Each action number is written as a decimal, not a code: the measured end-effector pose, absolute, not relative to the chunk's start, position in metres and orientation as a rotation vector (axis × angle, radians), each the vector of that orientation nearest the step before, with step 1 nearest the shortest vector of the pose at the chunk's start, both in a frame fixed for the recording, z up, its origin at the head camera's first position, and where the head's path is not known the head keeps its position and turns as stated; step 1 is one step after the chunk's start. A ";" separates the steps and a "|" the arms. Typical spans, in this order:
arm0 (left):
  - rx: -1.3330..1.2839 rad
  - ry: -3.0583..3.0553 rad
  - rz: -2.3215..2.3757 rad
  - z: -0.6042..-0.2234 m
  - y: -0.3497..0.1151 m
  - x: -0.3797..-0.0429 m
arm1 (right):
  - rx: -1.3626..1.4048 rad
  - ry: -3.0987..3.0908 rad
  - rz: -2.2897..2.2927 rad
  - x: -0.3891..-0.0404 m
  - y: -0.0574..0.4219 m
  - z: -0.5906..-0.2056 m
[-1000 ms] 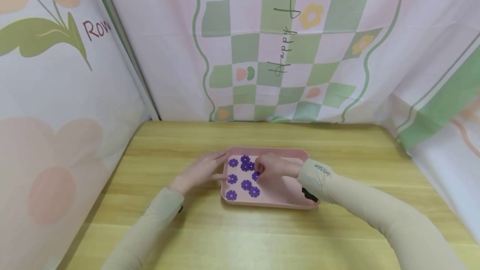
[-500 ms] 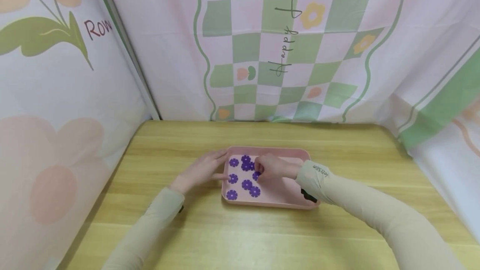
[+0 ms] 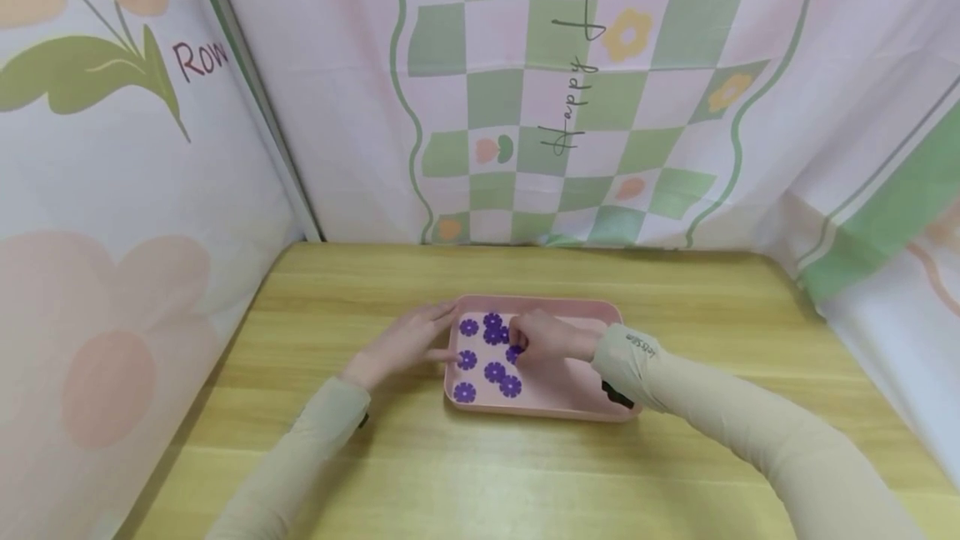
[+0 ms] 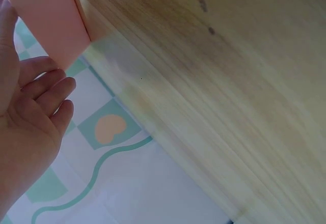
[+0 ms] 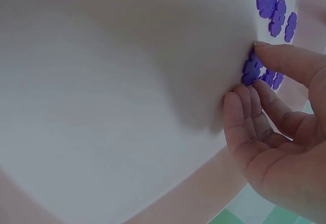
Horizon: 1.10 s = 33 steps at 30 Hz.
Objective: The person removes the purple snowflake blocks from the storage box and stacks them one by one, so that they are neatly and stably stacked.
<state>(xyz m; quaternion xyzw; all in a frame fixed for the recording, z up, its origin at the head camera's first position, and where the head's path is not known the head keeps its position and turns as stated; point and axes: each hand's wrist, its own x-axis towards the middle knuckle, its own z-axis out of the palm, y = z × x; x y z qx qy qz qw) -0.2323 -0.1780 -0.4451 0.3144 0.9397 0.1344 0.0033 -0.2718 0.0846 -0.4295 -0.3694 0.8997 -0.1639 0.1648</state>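
Note:
My right hand (image 3: 546,335) is inside a shallow pink tray (image 3: 540,417), over its middle. Thumb and index finger pinch the edges of a purple flower-shaped plastic disc (image 5: 251,70) low on the tray floor; the other fingers are bent beside it. Several more purple flower discs (image 3: 495,372) lie flat in the tray's left half, some overlapping. At the tray's left end rests my left hand (image 3: 405,342), its fingers extended along the outer wall and far corner and its thumb reaching over the rim near a disc (image 3: 467,360).
The tray stands on a wood-grain table (image 3: 465,473). A checkered curtain (image 3: 555,107) hangs behind the far table edge, and a flower-printed cloth (image 3: 135,215) stands along the left side. Another cloth hangs at the right.
Both hands and the discs keep their places. Only the head view has shifted slightly.

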 end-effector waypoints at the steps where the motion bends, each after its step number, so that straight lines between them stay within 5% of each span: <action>1: 0.984 2.945 0.424 -0.445 -0.178 -0.232 | -1.044 2.561 -0.469 -0.272 0.085 -0.430; 33: 0.979 2.945 0.430 -0.444 -0.177 -0.230 | -0.927 2.556 -0.484 -0.268 0.087 -0.430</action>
